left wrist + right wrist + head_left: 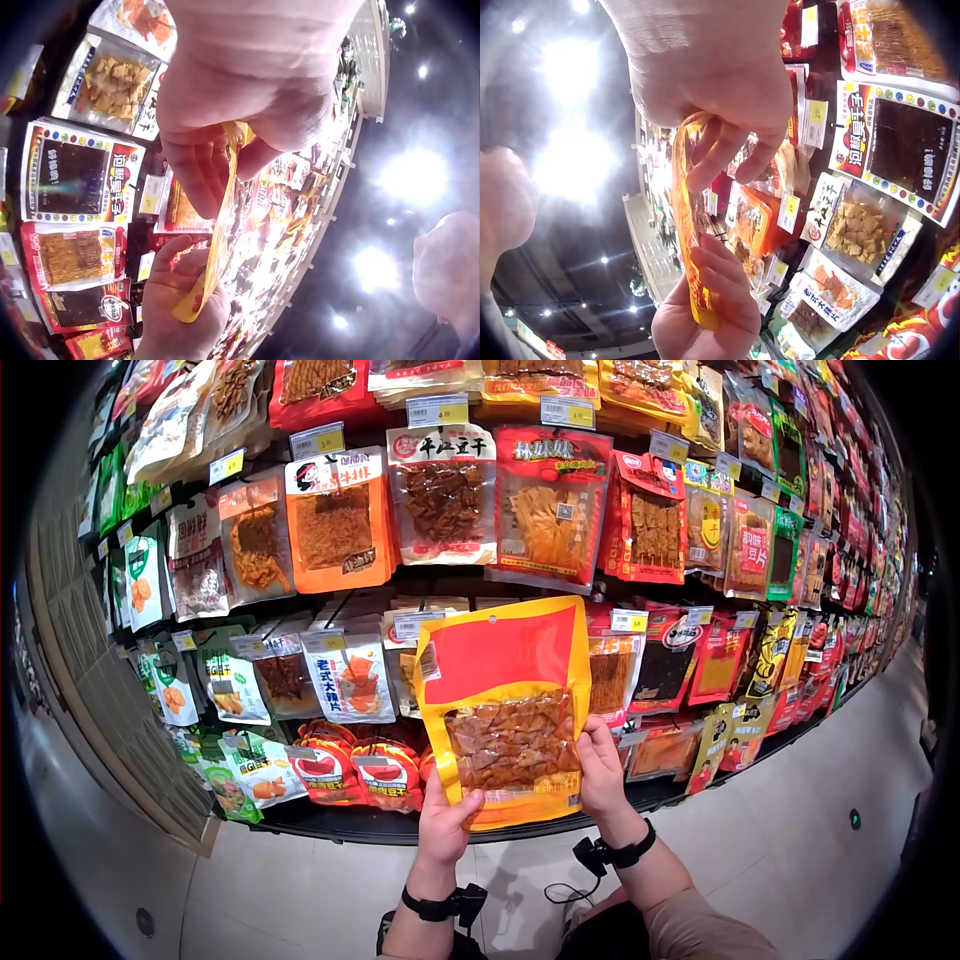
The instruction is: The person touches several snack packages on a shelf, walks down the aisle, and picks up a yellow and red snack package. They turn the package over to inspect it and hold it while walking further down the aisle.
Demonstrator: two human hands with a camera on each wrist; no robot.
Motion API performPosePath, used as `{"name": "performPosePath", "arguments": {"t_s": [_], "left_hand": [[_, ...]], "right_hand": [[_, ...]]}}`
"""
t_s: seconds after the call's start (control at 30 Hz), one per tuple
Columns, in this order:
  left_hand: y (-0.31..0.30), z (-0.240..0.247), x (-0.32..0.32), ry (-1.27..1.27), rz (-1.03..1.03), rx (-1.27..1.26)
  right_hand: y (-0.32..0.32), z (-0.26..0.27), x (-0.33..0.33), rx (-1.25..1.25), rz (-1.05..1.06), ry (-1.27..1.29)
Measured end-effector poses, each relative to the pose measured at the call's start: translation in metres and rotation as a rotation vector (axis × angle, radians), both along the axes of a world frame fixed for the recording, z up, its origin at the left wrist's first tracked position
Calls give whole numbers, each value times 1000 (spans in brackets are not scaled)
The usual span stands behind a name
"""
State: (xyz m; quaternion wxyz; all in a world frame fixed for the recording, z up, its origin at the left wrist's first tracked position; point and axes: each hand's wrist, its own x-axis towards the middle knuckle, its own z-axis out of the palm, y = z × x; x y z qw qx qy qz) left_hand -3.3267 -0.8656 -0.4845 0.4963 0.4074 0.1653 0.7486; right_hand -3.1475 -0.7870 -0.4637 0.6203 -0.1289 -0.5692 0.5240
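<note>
A person holds a yellow-and-red pouch [505, 710] up with both hands in front of a supermarket shelf rack [330, 825] hung with snack packets.

The left hand [445, 825] pinches the pouch's bottom left corner, with the thumb laid across the printed front and the fingers behind. The right hand [603, 765] pinches the lower right edge a little higher up, its fingers curled round the side. Neither grip is spread, and both are pressed onto the film.

The pouch stands with its long axis upright, leaning slightly, so nearly all of it rises above the two grips. The clear window of brown pieces sits level with the right-hand grip. The red panel and the punched hang hole lie well above both.

From the wrist cameras the pouch shows edge-on — a thin yellow strip running from one grip to the other — with one hand at each end of that strip. Both hands are on the pouch, so neither is the nearer one, and the left carries the lowest corner.

Beyond the grips, past the top of the pouch, hangs a row of packets under yellow price tags [437, 410], among them an orange packet [337, 520] up to the left. More packets hang to either side, just behind the pouch. Pale floor [780, 840] runs below the grips and off to the right along the aisle.
</note>
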Motion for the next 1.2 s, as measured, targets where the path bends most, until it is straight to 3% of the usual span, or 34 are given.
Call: {"name": "performPosePath", "arguments": {"t_s": [0.2, 0.27, 0.4, 1.2], "left_hand": [[6, 1, 4, 28, -63, -75], [10, 15, 6, 161, -19, 47], [10, 31, 9, 97, -67, 34], [20, 12, 20, 81, -74, 8]], "right_hand": [[-4, 20, 11, 16, 8, 63], [-1, 32, 14, 64, -7, 56], [-5, 47, 13, 40, 5, 114], [13, 24, 22, -17, -22, 105]]}}
